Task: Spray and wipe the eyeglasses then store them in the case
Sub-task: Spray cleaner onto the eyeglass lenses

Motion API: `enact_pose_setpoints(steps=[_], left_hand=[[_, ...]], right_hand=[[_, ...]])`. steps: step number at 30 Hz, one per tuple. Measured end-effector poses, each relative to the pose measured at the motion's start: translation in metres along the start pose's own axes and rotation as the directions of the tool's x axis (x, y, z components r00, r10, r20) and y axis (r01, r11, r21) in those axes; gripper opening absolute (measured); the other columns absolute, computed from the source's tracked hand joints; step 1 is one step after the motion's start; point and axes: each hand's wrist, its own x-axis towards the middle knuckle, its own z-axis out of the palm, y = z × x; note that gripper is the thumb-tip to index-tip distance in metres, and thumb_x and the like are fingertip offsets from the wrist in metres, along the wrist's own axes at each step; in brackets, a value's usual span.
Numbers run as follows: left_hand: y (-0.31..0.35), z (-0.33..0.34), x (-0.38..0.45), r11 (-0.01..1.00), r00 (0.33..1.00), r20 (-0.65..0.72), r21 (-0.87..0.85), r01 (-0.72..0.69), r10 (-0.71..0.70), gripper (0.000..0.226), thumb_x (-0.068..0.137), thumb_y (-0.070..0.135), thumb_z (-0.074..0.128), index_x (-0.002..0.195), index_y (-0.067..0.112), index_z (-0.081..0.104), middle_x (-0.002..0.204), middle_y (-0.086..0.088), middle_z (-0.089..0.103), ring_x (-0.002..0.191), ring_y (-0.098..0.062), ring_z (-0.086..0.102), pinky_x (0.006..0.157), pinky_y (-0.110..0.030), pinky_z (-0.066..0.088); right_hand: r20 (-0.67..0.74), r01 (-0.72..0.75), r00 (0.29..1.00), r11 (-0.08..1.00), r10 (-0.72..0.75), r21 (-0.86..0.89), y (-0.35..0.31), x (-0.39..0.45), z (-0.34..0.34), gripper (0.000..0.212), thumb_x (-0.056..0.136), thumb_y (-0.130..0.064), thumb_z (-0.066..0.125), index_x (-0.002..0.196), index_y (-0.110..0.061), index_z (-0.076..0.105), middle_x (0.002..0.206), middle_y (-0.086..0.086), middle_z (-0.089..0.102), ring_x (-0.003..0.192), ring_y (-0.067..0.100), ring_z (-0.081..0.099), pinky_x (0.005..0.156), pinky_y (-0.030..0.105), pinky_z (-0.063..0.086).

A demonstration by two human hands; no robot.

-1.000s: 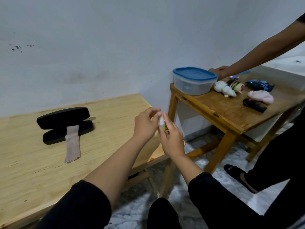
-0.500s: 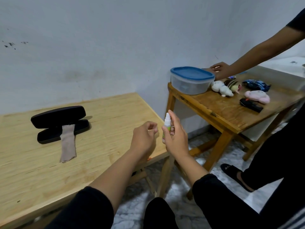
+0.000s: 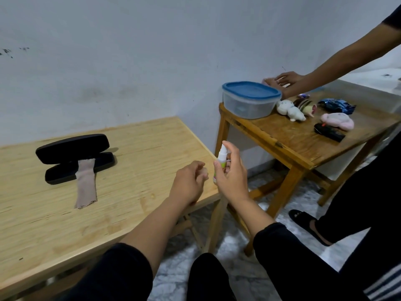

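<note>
My right hand (image 3: 233, 177) grips a small white spray bottle (image 3: 221, 155) upright over the table's right corner, with the index finger arched over its nozzle. Just left of it, my left hand (image 3: 188, 181) is curled, and a small pale cap shows at its fingertips. A black eyeglass case (image 3: 73, 146) lies open at the back left of the light wooden table (image 3: 130, 203). A beige wiping cloth (image 3: 85, 183) hangs out of the case onto the tabletop. I see no eyeglasses; the inside of the case is hidden.
A darker wooden side table (image 3: 288, 146) stands to the right with a blue-lidded plastic container (image 3: 249, 101), soft toys (image 3: 290, 110) and a black object (image 3: 328, 132). Another person's hand (image 3: 284, 81) reaches over it; their leg and slipper (image 3: 308, 224) are on the floor at right.
My left hand has come off the bottle's top and dropped to the left with the cap. My right hand now holds the uncapped bottle upright with the index finger over the nozzle.
</note>
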Motion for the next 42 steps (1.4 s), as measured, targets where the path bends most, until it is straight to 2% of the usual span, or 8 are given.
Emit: enact_pose_setpoints(steps=[5,9,20,26,29,34,38,42], left_hand=[[0.000,-0.019,0.002,0.990,0.997,-0.076,0.140,-0.012,0.022,0.038,0.091,0.031,0.050,0.127,0.017,0.048,0.131,-0.004,0.054,0.121,-0.022,0.047,0.101,-0.033,0.038],[-0.008,-0.053,0.007,0.962,0.987,-0.138,0.268,-0.044,0.083,0.040,0.093,0.033,0.045,0.126,0.010,0.048,0.130,-0.011,0.051,0.121,-0.025,0.044,0.098,-0.034,0.038],[-0.023,-0.182,-0.030,0.811,0.930,-0.327,0.582,0.059,0.167,0.042,0.097,0.029,0.036,0.125,-0.002,0.044,0.126,-0.017,0.049,0.120,-0.030,0.041,0.102,-0.038,0.032],[-0.071,-0.259,-0.085,0.796,0.876,-0.475,0.559,0.230,0.080,0.047,0.092,0.033,0.031,0.106,-0.006,0.054,0.103,-0.023,0.057,0.100,-0.037,0.052,0.091,-0.044,0.044],[-0.103,-0.301,-0.128,0.761,0.817,-0.577,0.531,0.374,0.002,0.035,0.092,0.021,0.048,0.110,-0.009,0.053,0.108,-0.026,0.056,0.106,-0.040,0.051,0.094,-0.045,0.042],[-0.141,-0.353,-0.198,0.669,0.724,-0.683,0.494,0.556,-0.097,0.038,0.093,0.024,0.044,0.118,-0.005,0.048,0.118,-0.022,0.052,0.114,-0.035,0.046,0.100,-0.042,0.038],[-0.158,-0.370,-0.237,0.593,0.681,-0.720,0.490,0.638,-0.137,0.041,0.095,0.026,0.039,0.124,-0.003,0.045,0.122,-0.018,0.051,0.116,-0.030,0.046,0.101,-0.042,0.040],[-0.179,-0.377,-0.256,0.624,0.642,-0.745,0.417,0.661,-0.183,0.037,0.095,0.020,0.040,0.128,0.004,0.042,0.128,-0.014,0.048,0.120,-0.025,0.045,0.101,-0.039,0.042]], right_hand=[[-0.004,0.068,0.998,0.997,-0.068,-0.035,-0.015,0.008,0.003,0.041,0.092,-0.018,0.052,0.131,-0.021,0.039,0.118,0.009,0.056,0.092,0.020,0.056,0.072,0.024,0.038],[-0.036,0.130,0.991,0.991,-0.132,-0.039,-0.037,0.017,0.011,0.034,0.094,-0.015,0.048,0.128,-0.010,0.044,0.120,0.011,0.058,0.101,0.024,0.057,0.074,0.015,0.031],[-0.019,0.279,0.960,0.957,-0.278,0.081,-0.124,0.016,0.074,0.030,0.096,-0.020,0.042,0.122,-0.006,0.049,0.117,0.010,0.061,0.101,0.027,0.059,0.074,0.017,0.032],[0.094,0.285,0.944,0.926,-0.315,0.247,-0.177,-0.010,0.127,0.032,0.095,-0.028,0.039,0.119,-0.009,0.049,0.095,-0.003,0.057,0.070,0.020,0.053,0.064,0.023,0.034],[0.177,0.299,0.912,0.896,-0.369,0.327,-0.208,-0.033,0.159,0.039,0.093,-0.032,0.034,0.121,-0.007,0.048,0.098,-0.006,0.054,0.071,0.017,0.051,0.058,0.020,0.029],[0.352,0.249,0.829,0.850,-0.435,0.464,-0.245,-0.070,0.205,0.042,0.087,-0.020,0.033,0.127,-0.010,0.039,0.087,0.005,0.053,0.064,0.009,0.049,0.062,0.031,0.036],[0.433,0.266,0.759,0.839,-0.486,0.475,-0.264,-0.090,0.234,0.042,0.094,-0.015,0.036,0.135,-0.009,0.033,0.115,0.011,0.054,0.086,0.028,0.057,0.075,0.026,0.035],[0.480,0.264,0.723,0.841,-0.497,0.472,-0.272,-0.105,0.254,0.045,0.087,-0.037,0.028,0.131,-0.031,0.026,0.122,0.022,0.055,0.103,0.040,0.058,0.086,0.047,0.050]])
